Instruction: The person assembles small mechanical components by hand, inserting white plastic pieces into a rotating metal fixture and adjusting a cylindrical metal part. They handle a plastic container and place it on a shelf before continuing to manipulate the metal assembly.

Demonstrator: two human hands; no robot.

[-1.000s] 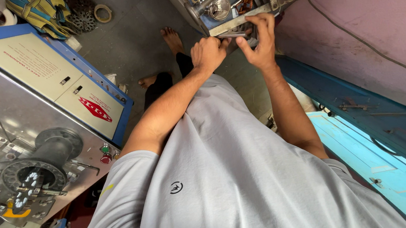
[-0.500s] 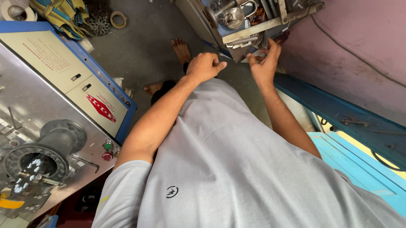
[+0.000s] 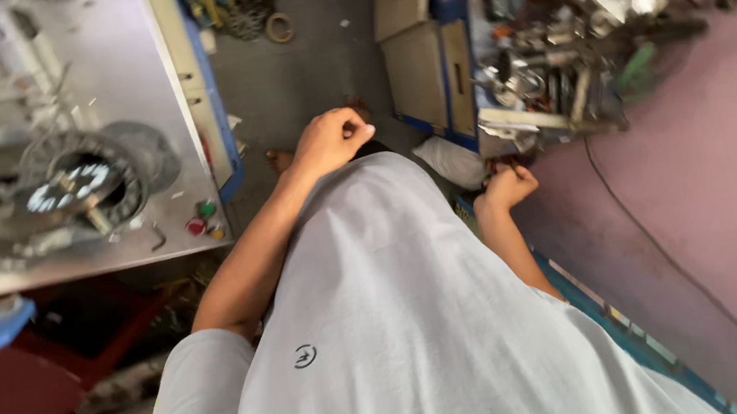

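Nearest the camera is the grey shirt (image 3: 399, 322). Beyond it the left hand (image 3: 332, 140) hangs in the air over the floor, fingers curled into a loose fist on nothing visible. The right hand (image 3: 506, 187) lies lower, fingers bunched together; whether they pinch anything I cannot tell. The metal machine assembly (image 3: 555, 69) sits at about one o'clock from the right hand, near but apart, its pale bar (image 3: 515, 120) running roughly nine to three. The right hand is the nearer.
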